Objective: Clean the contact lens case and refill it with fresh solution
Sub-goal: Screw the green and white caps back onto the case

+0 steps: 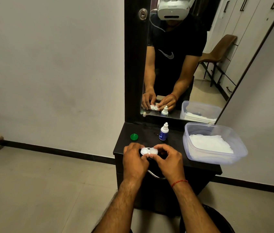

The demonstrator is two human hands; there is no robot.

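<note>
On the front edge of a small dark dressing table (200,167), a person holds a white contact lens case (149,151) with both hands. The left hand (135,159) pinches the left end of the case, with the thumb on the near side and the fingers curled over the far side. The right hand (168,160) pinches the right end the same way, with its fingertips on the round white cap there. The left well of the case looks open, with no cap on it. A green cap (134,136) lies by itself on the table top, a little behind and to the left of the left hand, not touching it. A small solution bottle (164,132) with a white nozzle and a blue label stands upright behind the case, near the mirror (200,73). A clear plastic tub (240,153) sits at the right side of the table, well apart from the case, and it has white paper tissues (208,145) inside. A thin red thread (179,182) is tied round the right wrist. The mirror shows the same two hands, the case, the bottle and the tub from the other side. A metal drawer handle (156,176) shows just below the hands.
</note>
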